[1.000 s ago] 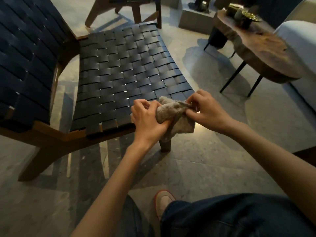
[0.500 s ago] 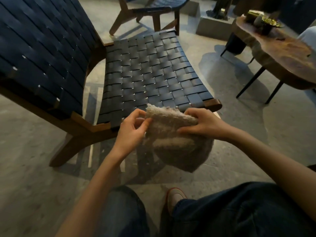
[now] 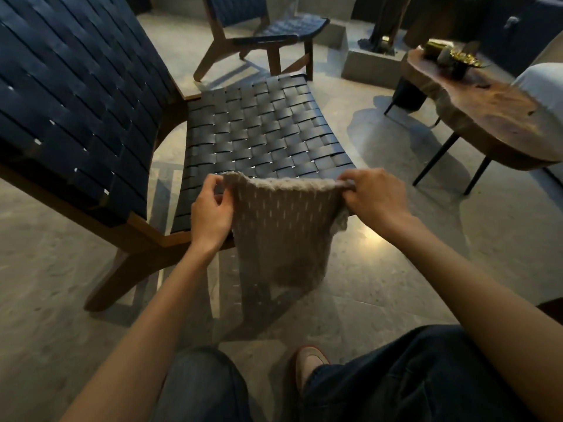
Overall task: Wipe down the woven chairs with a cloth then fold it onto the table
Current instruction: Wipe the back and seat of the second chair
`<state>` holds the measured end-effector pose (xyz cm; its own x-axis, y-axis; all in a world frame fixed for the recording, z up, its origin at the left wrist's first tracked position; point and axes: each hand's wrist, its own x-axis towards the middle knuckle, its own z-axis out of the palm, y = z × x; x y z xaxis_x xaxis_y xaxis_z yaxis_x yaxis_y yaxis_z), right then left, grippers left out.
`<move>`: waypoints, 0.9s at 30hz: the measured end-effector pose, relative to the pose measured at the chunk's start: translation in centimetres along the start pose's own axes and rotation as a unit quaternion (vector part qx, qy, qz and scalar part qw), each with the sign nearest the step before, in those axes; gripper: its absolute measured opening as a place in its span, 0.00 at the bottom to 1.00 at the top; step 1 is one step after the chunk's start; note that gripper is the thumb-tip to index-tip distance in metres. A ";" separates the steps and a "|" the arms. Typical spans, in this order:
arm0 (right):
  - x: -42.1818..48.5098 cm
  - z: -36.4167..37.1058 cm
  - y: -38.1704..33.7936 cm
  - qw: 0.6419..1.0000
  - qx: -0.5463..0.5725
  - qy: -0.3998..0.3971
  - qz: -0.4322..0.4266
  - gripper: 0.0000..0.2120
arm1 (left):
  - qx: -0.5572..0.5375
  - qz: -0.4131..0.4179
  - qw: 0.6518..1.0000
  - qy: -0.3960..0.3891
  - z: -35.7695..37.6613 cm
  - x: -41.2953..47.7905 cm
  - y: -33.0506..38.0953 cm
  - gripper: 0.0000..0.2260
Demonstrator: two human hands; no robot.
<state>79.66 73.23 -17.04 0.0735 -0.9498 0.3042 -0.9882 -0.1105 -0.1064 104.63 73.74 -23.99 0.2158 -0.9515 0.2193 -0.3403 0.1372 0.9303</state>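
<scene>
The left hand (image 3: 210, 213) and right hand (image 3: 376, 197) are each pinching a top corner of the beige knitted cloth (image 3: 281, 233), stretching it flat so it is hanging open before the dark woven chair seat (image 3: 265, 129); probably readying a fold for the live-edge wooden table (image 3: 499, 117).

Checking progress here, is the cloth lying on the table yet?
No, the left hand and right hand hold the cloth up before the chair seat.

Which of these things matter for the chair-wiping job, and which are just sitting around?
In the job:
cloth, pinched at its top corners by left hand and right hand
near woven chair
far woven chair
wooden table

Lying about:
dark bowl on the table
stone plinth
white sofa edge
</scene>
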 end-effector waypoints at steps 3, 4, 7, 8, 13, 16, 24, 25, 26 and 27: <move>1.8 0.2 -0.9 0.998 0.041 0.026 0.049 0.12 | -0.058 -0.024 0.998 -0.012 0.6 2.5 0.5 0.06; 2.3 0.4 -0.9 0.994 0.084 0.017 0.073 0.12 | -0.074 -0.030 0.997 -0.021 0.9 3.2 0.6 0.05; 3.7 1.0 -0.5 0.971 0.211 0.014 0.114 0.14 | -0.132 -0.062 0.988 -0.049 1.8 5.1 1.2 0.04; 4.0 1.2 -0.4 0.967 0.228 0.022 0.113 0.15 | -0.150 -0.071 0.984 -0.058 2.1 5.7 1.3 0.07; 5.4 2.3 0.0 0.974 0.208 0.066 0.068 0.16 | -0.150 -0.096 0.981 -0.077 3.1 7.7 0.8 0.09; 5.3 2.6 0.5 0.982 0.167 0.080 0.021 0.14 | -0.151 -0.113 0.978 -0.093 3.3 8.1 -0.1 0.10; 0.9 2.0 1.5 0.974 -0.021 -0.056 -0.219 0.11 | 0.036 -0.077 0.989 -0.119 2.8 7.6 -4.0 0.10; 0.4 2.4 1.6 0.970 -0.042 -0.094 -0.221 0.14 | 0.066 -0.075 0.982 -0.158 2.6 7.6 -4.2 0.14; 0.0 2.8 1.9 0.967 -0.061 -0.128 -0.212 0.19 | 0.100 -0.073 0.972 -0.200 2.5 7.6 -4.4 0.18; -0.3 3.0 2.1 0.967 -0.069 -0.150 -0.196 0.24 | 0.143 -0.069 0.961 -0.228 2.2 7.7 -4.5 0.23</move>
<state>77.95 72.46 -20.18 0.4605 -0.8876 0.0058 -0.8839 -0.4579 0.0952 105.80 65.20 -27.16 -0.1233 -0.9860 -0.1123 -0.5889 -0.0184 0.8080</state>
